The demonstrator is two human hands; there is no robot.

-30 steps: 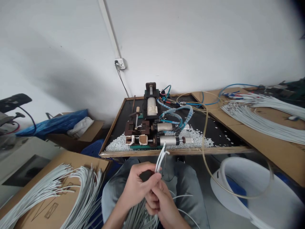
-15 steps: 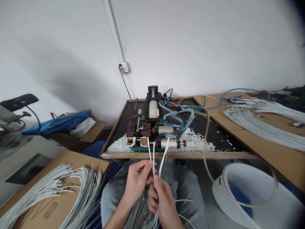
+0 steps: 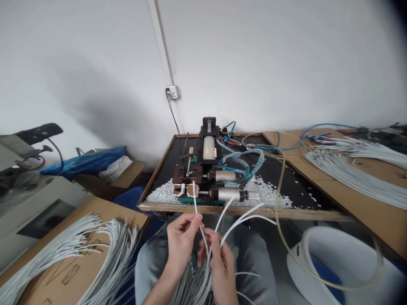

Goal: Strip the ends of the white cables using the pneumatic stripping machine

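Note:
My left hand [image 3: 183, 237] pinches one white cable [image 3: 195, 199], whose tip points up at the front of the pneumatic machine [image 3: 209, 148]. Close beside it on the right, my right hand [image 3: 219, 258] is closed on several white cables [image 3: 243, 217], their free ends fanning up and to the right. Below both hands a bundle of white cables [image 3: 190, 279] lies between the legs. The machine, with its metal cylinders, stands on a black-topped table [image 3: 295, 192] strewn with small white scraps [image 3: 162, 193].
Cable bundles lie on cardboard at the left [image 3: 106, 271] and at the right [image 3: 359, 169]. A white bin [image 3: 297, 258] stands at the lower right. A yellowish hose [image 3: 280, 186] hangs over the table's front edge. Grey equipment [image 3: 51, 207] is at the far left.
The cables in my right hand have spread out to the right. The cable in my left hand now stands apart from them, tilted left. The whole view has shifted slightly.

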